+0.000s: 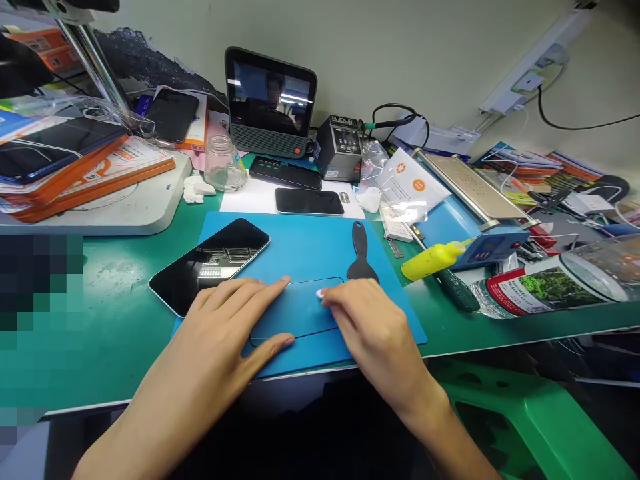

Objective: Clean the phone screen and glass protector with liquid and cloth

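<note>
A clear glass panel with a thin black border (295, 313), shaped like a phone's front glass, lies flat on the blue mat (310, 363). My left hand (227, 327) spans its left end, index finger at the far edge and thumb at the near edge, holding it. Above the panel's right part, my right hand (373, 320) is closed in a pinch on a small white wad (321, 293); its exact kind is too small to tell. Beyond my left hand rests a phone with a black screen (220, 257). A black plastic scraper (359, 250) lies just past my right hand.
Two dark phones (309, 201) (285, 173) lie behind the mat, before a smart display (270, 100) and a grey control box (340, 150). A glass jar (225, 167) stands left. On the right are a yellow bottle (433, 261), a labelled plastic jar (545, 290) and a green stool (540, 413).
</note>
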### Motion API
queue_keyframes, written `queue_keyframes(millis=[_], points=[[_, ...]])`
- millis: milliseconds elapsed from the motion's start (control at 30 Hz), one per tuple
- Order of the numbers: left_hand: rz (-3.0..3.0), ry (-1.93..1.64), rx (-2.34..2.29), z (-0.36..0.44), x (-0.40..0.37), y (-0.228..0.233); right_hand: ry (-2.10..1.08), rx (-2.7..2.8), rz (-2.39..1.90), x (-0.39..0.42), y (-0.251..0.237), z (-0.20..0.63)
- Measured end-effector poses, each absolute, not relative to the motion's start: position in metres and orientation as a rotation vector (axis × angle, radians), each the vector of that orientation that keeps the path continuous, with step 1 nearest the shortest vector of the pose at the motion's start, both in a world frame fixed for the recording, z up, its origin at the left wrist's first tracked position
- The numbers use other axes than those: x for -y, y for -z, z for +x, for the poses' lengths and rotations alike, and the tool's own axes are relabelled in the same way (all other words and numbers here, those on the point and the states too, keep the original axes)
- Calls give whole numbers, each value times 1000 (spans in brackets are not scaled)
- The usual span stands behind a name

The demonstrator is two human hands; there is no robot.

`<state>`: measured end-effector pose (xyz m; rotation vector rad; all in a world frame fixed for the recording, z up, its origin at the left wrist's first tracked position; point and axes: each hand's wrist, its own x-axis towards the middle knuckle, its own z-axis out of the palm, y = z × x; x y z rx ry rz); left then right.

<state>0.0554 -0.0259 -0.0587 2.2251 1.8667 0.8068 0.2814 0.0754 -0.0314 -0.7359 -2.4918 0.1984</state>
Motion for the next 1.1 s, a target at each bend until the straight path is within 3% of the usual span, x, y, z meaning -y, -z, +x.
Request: queue_keyframes(millis=[133, 300, 933, 1100], points=[[2237, -809, -1879, 55, 25, 59, -170, 2509, -820, -86, 30, 281], [2238, -805, -1880, 55, 25, 59, -383, 2561, -707, -75, 27, 283], [2228, -846, -1865, 55, 25, 62, -312, 2554, -630, -84, 35, 236], [2247, -824, -1899, 55, 26, 63, -346, 2555, -687, -97, 32, 261]])
